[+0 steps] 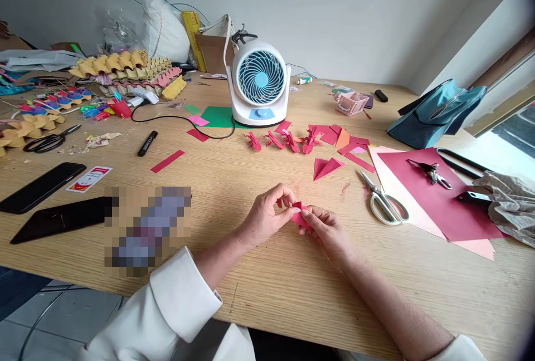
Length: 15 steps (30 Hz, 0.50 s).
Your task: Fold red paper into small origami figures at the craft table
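Note:
A small folded piece of red paper (299,218) is pinched between both my hands, just above the wooden table (267,272). My left hand (267,213) grips its left side with thumb and fingers. On the right side, my right hand (326,230) presses it between thumb and forefinger; the fingers partly cover the paper. Beyond the hands stand several small folded red paper figures (291,141) in a row. A larger folded red paper triangle (326,168) lies to their right, near loose red scraps (328,133).
White-handled scissors (387,205) lie right of my hands, beside red paper sheets (443,199). A white fan (261,79) stands at the back. Left are two black phones (44,185) (62,219), a marker (147,144) and black scissors (52,141). A teal bag (437,113) sits far right.

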Each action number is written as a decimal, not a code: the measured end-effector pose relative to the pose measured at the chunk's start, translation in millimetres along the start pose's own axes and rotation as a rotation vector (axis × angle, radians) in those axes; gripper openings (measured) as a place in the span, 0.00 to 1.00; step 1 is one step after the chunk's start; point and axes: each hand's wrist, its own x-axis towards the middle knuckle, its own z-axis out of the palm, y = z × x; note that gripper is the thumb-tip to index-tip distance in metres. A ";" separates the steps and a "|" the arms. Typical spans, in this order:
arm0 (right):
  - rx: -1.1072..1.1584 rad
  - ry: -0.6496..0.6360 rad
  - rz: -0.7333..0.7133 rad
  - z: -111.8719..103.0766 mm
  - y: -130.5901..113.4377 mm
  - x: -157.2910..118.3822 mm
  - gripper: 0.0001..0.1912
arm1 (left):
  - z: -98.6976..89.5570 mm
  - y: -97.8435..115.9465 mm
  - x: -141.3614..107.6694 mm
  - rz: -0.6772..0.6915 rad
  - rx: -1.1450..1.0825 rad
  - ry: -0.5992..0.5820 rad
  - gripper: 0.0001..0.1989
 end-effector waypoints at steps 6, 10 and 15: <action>0.081 -0.008 -0.004 1.1 1.6 0.3 0.17 | -1.2 -1.6 0.1 0.091 0.097 0.003 0.03; 0.064 -0.003 -0.003 1.6 1.2 1.0 0.18 | -1.6 -1.6 0.6 0.149 0.110 0.002 0.04; 0.044 -0.016 -0.031 1.4 1.7 1.8 0.18 | -3.4 1.7 1.2 0.215 0.122 -0.018 0.03</action>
